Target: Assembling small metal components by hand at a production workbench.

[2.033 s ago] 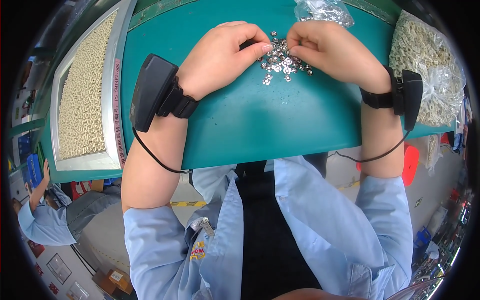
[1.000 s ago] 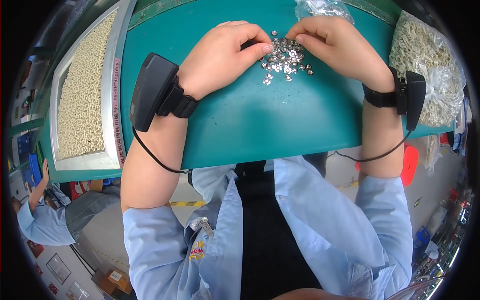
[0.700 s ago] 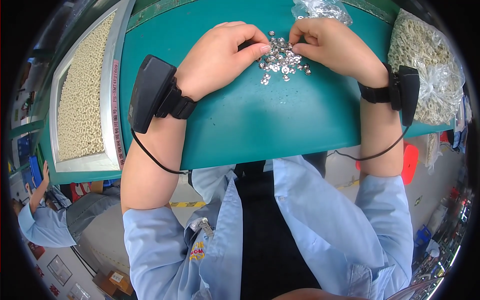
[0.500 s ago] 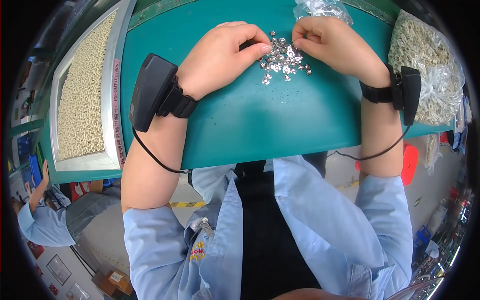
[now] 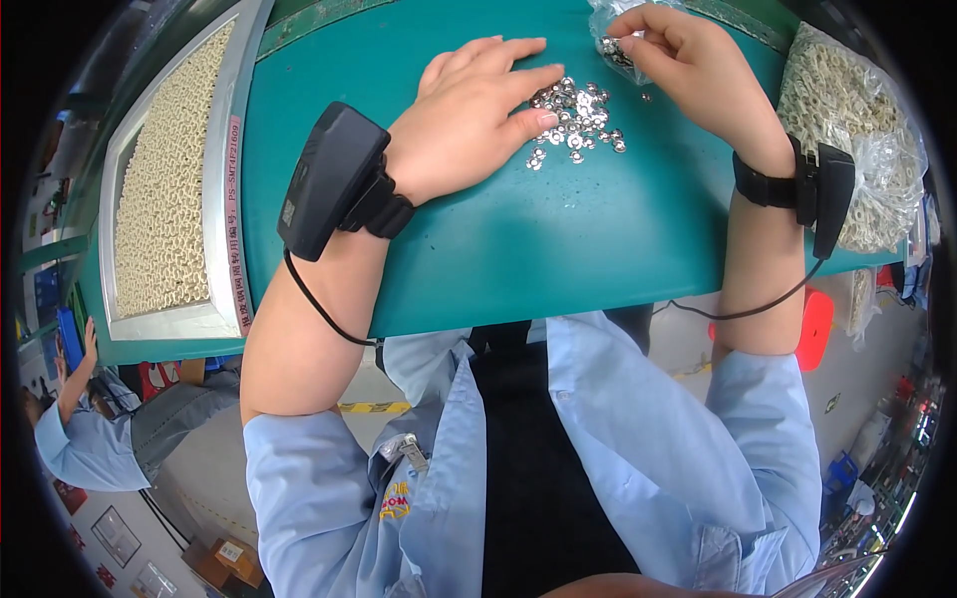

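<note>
Small round silver metal pieces (image 5: 576, 125) lie in a loose pile on the green tabletop. My left hand (image 5: 474, 125) rests at the pile's left side, fingers stretched out and apart, its thumb and index fingertips against the outer pieces. Over the clear plastic bag (image 5: 605, 14) at the far edge, my right hand (image 5: 690, 75) has its thumb and index finger pressed together. More silver pieces show in the bag beneath those fingertips. Whatever the pinch holds is too small to make out. One loose piece (image 5: 646, 98) lies between the bag and the pile.
A metal-framed tray (image 5: 221, 169) filled with small cream-coloured parts stands on the left. To the right sits a big clear bag of pale parts (image 5: 847, 120). Below the table's near edge is a red stool (image 5: 817, 329). Another person (image 5: 95, 439) is at the far left.
My right hand has moved from the pile up and right to the plastic bag. My left hand has spread its fingers and shifted slightly right, no longer pinching.
</note>
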### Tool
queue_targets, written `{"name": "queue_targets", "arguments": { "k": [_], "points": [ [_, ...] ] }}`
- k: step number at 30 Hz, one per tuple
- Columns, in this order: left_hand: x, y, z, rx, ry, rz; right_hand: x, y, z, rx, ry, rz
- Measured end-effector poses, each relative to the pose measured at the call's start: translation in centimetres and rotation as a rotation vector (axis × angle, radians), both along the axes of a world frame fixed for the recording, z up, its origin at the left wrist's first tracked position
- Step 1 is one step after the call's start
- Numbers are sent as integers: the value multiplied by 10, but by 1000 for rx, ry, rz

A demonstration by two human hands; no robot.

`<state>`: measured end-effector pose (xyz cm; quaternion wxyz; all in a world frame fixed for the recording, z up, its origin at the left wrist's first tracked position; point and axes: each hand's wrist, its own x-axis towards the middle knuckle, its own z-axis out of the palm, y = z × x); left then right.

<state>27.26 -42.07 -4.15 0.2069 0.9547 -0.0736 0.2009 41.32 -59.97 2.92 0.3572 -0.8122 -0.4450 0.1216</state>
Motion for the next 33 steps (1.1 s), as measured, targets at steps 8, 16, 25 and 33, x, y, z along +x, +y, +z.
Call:
{"name": "queue_targets", "arguments": {
  "k": [8, 16, 25, 33],
  "points": [
    [4, 8, -1, -184, 111, -7, -1, 1, 1, -13, 15, -26],
    [4, 4, -6, -11, 9, 28, -1, 1, 0, 25, 6, -30],
    [1, 10, 6, -173, 79, -55, 0, 0, 9, -4, -183, -183],
    [-2, 14, 5, -166, 74, -56, 33, -5, -29, -115, -374, -212]
  ]
}}
